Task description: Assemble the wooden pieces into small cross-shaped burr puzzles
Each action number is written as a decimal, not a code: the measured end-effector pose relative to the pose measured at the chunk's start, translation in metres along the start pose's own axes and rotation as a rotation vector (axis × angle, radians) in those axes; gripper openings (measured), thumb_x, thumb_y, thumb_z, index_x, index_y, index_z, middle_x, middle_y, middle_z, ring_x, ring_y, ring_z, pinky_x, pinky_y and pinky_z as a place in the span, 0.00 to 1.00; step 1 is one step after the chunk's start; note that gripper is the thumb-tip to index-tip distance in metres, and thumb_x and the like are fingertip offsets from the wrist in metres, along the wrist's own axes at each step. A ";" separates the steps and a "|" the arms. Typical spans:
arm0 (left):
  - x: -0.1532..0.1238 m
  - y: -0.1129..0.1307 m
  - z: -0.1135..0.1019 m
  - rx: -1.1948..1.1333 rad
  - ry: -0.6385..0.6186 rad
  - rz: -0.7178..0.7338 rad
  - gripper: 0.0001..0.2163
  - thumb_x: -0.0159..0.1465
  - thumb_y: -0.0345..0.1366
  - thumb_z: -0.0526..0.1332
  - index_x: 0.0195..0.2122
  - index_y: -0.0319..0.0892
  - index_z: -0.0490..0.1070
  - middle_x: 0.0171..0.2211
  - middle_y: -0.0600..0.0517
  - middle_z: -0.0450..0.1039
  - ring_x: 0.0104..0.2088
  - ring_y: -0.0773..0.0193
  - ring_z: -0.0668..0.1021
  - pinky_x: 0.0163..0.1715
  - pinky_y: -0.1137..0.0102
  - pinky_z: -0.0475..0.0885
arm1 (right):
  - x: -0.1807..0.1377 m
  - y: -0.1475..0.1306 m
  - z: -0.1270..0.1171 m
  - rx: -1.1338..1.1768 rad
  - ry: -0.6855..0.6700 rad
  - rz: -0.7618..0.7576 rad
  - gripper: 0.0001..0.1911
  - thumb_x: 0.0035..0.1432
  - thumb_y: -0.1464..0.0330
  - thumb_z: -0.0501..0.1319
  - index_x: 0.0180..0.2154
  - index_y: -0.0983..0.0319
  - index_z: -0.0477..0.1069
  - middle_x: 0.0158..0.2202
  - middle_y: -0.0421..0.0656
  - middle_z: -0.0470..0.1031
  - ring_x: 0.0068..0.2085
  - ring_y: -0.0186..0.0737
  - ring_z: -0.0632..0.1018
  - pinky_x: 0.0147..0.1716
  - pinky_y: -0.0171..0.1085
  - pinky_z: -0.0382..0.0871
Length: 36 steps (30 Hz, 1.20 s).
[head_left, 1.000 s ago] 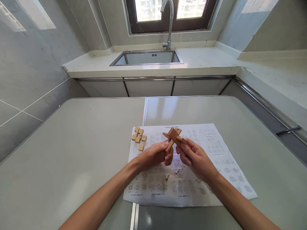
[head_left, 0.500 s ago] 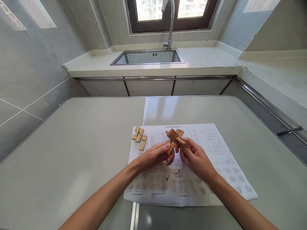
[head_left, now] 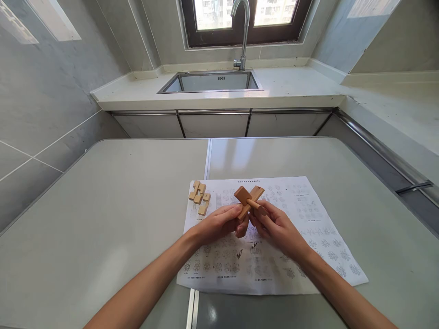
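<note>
My left hand (head_left: 230,222) grips a flat wooden puzzle piece (head_left: 256,192) by its lower end, thumb on top. Crossing it is another wooden puzzle piece (head_left: 242,194), which has a flat, squarish face turned toward me. Between thumb and fingers, my right hand (head_left: 274,221) pinches a thin wooden puzzle stick (head_left: 254,204) that meets the crossed pieces. How the parts join inside is hidden by the fingers. Under both hands lies a printed instruction sheet (head_left: 329,237) with rows of small line drawings.
Several loose notched wooden blocks (head_left: 202,209) lie on the sheet's upper left corner. The sheet rests on a grey-green table (head_left: 103,219) with a pale seam. Beyond are a white counter (head_left: 295,84), a sink (head_left: 219,82) and a tap (head_left: 245,36) below a window.
The stick in my right hand has slid in toward the crossed pieces. Its tip, which stuck out at the far left, no longer shows. The crossed pieces have turned slightly.
</note>
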State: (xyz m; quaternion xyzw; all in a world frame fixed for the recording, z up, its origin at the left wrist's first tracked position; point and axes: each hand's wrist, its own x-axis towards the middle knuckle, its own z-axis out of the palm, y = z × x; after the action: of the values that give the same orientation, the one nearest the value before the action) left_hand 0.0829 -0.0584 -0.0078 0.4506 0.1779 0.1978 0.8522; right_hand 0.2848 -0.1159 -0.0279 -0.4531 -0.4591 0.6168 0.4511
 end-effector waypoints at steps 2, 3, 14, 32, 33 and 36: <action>0.000 0.000 0.000 -0.014 0.012 -0.002 0.23 0.71 0.56 0.60 0.31 0.40 0.67 0.26 0.54 0.63 0.27 0.66 0.65 0.32 0.67 0.60 | 0.000 -0.002 0.000 0.015 0.000 0.010 0.18 0.70 0.50 0.63 0.52 0.54 0.76 0.33 0.40 0.71 0.28 0.35 0.68 0.26 0.35 0.64; 0.001 -0.001 0.000 -0.019 0.017 -0.001 0.23 0.71 0.57 0.61 0.31 0.40 0.67 0.26 0.54 0.63 0.27 0.66 0.65 0.32 0.67 0.60 | 0.000 -0.003 0.000 0.020 0.001 0.014 0.18 0.70 0.50 0.63 0.52 0.54 0.76 0.32 0.40 0.71 0.28 0.36 0.68 0.27 0.35 0.64; 0.007 -0.011 -0.005 -0.069 0.163 0.046 0.26 0.71 0.61 0.59 0.30 0.42 0.65 0.25 0.56 0.64 0.26 0.66 0.67 0.33 0.68 0.64 | 0.002 -0.009 -0.003 0.327 -0.004 0.096 0.18 0.68 0.53 0.66 0.34 0.61 0.74 0.30 0.39 0.71 0.22 0.29 0.60 0.23 0.35 0.57; 0.001 -0.004 0.001 0.009 0.205 0.042 0.21 0.68 0.52 0.68 0.31 0.42 0.64 0.28 0.56 0.66 0.28 0.67 0.68 0.36 0.67 0.65 | 0.023 -0.006 -0.052 0.771 0.259 -0.104 0.12 0.65 0.70 0.70 0.34 0.58 0.67 0.29 0.33 0.60 0.20 0.25 0.57 0.18 0.23 0.65; 0.000 -0.002 0.003 0.040 0.206 0.045 0.20 0.69 0.51 0.67 0.31 0.42 0.64 0.28 0.55 0.67 0.29 0.67 0.69 0.36 0.67 0.65 | 0.023 -0.005 -0.055 0.781 0.264 -0.110 0.12 0.64 0.70 0.71 0.34 0.58 0.67 0.29 0.33 0.61 0.20 0.24 0.58 0.17 0.23 0.65; -0.005 0.000 0.013 0.255 0.193 0.075 0.18 0.73 0.50 0.60 0.32 0.42 0.65 0.29 0.54 0.69 0.31 0.65 0.70 0.39 0.67 0.66 | 0.023 -0.003 -0.061 0.821 0.282 -0.118 0.12 0.63 0.71 0.72 0.35 0.60 0.69 0.29 0.33 0.62 0.19 0.22 0.59 0.17 0.21 0.65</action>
State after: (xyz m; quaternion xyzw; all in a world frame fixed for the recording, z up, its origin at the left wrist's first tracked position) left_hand 0.0848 -0.0698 -0.0007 0.5404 0.2656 0.2475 0.7591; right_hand 0.3402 -0.0830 -0.0385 -0.2888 -0.1347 0.6535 0.6866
